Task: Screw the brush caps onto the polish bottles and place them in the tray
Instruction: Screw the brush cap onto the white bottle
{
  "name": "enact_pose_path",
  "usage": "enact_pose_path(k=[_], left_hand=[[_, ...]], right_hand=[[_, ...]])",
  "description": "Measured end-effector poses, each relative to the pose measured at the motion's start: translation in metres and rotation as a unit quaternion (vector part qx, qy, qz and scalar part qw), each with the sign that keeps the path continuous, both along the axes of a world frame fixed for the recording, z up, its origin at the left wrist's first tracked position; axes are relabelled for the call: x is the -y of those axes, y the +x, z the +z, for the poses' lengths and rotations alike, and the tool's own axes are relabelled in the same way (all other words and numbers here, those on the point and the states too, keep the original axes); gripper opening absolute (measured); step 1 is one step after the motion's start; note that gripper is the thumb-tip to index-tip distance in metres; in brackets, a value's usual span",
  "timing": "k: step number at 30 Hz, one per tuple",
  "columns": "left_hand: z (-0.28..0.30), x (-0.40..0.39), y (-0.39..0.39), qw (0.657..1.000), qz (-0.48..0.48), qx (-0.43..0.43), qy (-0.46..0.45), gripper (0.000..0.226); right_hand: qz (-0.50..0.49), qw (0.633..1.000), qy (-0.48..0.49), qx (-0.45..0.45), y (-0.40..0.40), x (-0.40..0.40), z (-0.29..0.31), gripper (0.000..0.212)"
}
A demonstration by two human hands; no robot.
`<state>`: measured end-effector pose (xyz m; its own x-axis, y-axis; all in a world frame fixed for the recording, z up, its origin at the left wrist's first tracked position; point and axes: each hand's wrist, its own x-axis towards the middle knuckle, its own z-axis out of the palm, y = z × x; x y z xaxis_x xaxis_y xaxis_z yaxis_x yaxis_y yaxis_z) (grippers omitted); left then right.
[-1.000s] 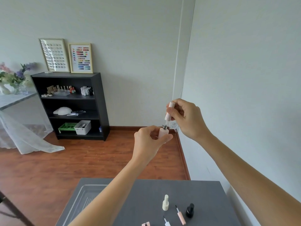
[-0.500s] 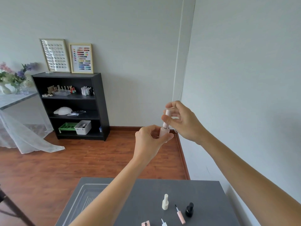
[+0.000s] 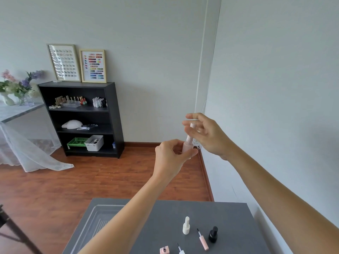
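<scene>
High above the table, my left hand point(image 3: 169, 158) grips a pale pink polish bottle point(image 3: 187, 147). A white ribbed brush cap point(image 3: 190, 132) sits upright in the bottle's neck, and the blurred fingertips of my right hand point(image 3: 207, 136) pinch its top. On the grey table point(image 3: 231, 217) stand a capped cream bottle point(image 3: 186, 226), a capped black bottle point(image 3: 213, 234) and an uncapped pink square bottle point(image 3: 164, 250). A pink brush cap point(image 3: 203, 241) and a white brush cap point(image 3: 180, 251) lie loose beside them. The clear tray point(image 3: 100, 215) lies at the table's left, partly hidden by my left forearm.
A white wall runs close along the table's right side. Across the wooden floor stands a black shelf unit point(image 3: 82, 118) with polish bottles, a lamp and baskets. A draped side table with flowers point(image 3: 16, 85) is at the far left.
My right hand has lowered the white cap, so the brush has gone into the pink bottle and the cap now sits on its neck. The fingers have shifted around the cap.
</scene>
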<state>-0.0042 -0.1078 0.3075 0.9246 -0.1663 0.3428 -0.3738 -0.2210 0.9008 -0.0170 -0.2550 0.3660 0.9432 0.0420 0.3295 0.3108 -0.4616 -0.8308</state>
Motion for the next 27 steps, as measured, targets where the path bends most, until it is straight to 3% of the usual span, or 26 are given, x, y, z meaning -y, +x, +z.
enact_pose_path(k=[2, 4, 6, 11, 13, 18, 20, 23, 27], left_hand=[[0.0, -0.001, 0.0, 1.0, 0.004, -0.002, 0.002, 0.019], [-0.002, -0.001, 0.0, 1.0, 0.005, -0.003, 0.005, 0.02], [-0.004, 0.0, -0.001, 1.0, 0.004, -0.004, 0.008, 0.021], [-0.006, 0.004, -0.006, 1.0, -0.003, -0.003, 0.011, 0.02], [-0.005, 0.003, -0.006, 1.0, -0.007, -0.005, 0.008, 0.02], [-0.005, -0.002, -0.005, 1.0, 0.006, -0.01, 0.004, 0.02], [-0.006, -0.003, -0.005, 1.0, 0.009, -0.005, 0.009, 0.02], [-0.008, -0.002, -0.007, 1.0, 0.008, -0.005, 0.011, 0.021], [-0.009, 0.0, -0.009, 1.0, -0.007, -0.004, 0.008, 0.021]], right_hand=[[0.073, 0.994, 0.08, -0.014, -0.003, 0.005, 0.0, 0.033], [0.067, 0.992, 0.111, 0.0, -0.005, 0.006, 0.0, 0.026], [-0.008, 0.996, 0.084, 0.028, -0.006, 0.004, 0.001, 0.017], [-0.15, 0.983, -0.065, 0.078, -0.003, -0.007, -0.004, 0.048], [-0.112, 0.992, -0.047, 0.037, -0.005, -0.006, -0.005, 0.046], [0.091, 0.987, 0.126, -0.038, -0.011, 0.008, -0.009, 0.036], [0.089, 0.983, 0.157, -0.022, -0.012, 0.009, -0.01, 0.031], [-0.004, 0.991, 0.133, 0.01, -0.012, 0.005, -0.011, 0.018], [-0.077, 0.995, 0.046, 0.041, -0.012, 0.0, -0.013, 0.055]])
